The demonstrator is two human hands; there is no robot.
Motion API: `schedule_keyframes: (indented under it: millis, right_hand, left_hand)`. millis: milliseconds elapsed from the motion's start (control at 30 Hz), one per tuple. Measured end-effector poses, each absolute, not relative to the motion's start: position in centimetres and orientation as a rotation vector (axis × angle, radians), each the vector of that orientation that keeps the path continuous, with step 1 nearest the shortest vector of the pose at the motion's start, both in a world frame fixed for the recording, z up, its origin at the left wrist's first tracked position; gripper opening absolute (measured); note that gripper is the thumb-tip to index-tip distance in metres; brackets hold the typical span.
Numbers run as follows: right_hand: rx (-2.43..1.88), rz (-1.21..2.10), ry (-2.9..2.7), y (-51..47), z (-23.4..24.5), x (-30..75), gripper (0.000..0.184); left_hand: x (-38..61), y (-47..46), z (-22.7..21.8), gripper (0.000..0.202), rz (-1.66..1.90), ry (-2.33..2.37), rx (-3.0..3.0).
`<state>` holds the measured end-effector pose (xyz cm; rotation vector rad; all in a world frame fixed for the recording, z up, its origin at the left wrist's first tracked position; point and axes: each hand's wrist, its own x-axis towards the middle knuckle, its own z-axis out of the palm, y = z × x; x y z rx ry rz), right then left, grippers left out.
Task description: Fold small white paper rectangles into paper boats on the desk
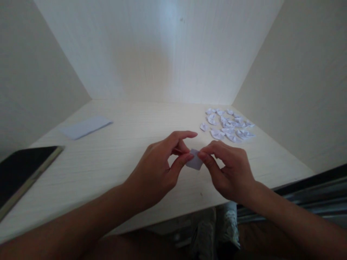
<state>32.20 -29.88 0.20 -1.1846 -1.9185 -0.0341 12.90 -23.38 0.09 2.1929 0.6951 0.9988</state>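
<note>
Gripping a small piece of paper from both sides, you had it in front of you, over the near part of the surface. Your left hand pinched its left side between the thumb and a finger, while the index finger was stretched out toward the right. Your right hand pinched its upper right side, also with the thumb and a finger. Beyond this hand, many small folded papers lay in a loose group near the right wall, some touching one another. At the left lay a folded white sheet, and closer to you a dark flat device. Below the front edge, shoes were visible.
</note>
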Motion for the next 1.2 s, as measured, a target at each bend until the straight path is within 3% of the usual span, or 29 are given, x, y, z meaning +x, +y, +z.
schedule_keyframes:
  millis: [467, 667, 933, 1067, 1200]
  right_hand:
    - [-1.299, 0.077, -1.738, -29.6, 0.5, 32.6, 0.02]
    - [-1.264, 0.13, -1.274, -28.8, 1.9, 35.1, 0.024]
    - [-1.246, 0.374, -1.34, -29.4, 0.6, 33.7, 0.028]
    - [-1.236, 0.426, -1.362, -29.3, 0.3, 33.3, 0.028]
    - [-1.231, 0.5, -1.36, -29.2, -0.2, 32.8, 0.028]
  left_hand:
    - [13.3, -23.3, 0.4, 0.03, 0.893, 0.663, 2.27]
    - [13.4, -22.9, -1.1, 0.033, 0.775, 0.707, 2.143]
    - [14.1, -23.1, -0.5, 0.023, 0.898, 0.565, 1.629]
    - [14.1, -23.4, -0.1, 0.013, 0.898, 0.547, 1.613]
    - [14.0, -23.1, -0.1, 0.015, 0.91, 0.615, 1.712]
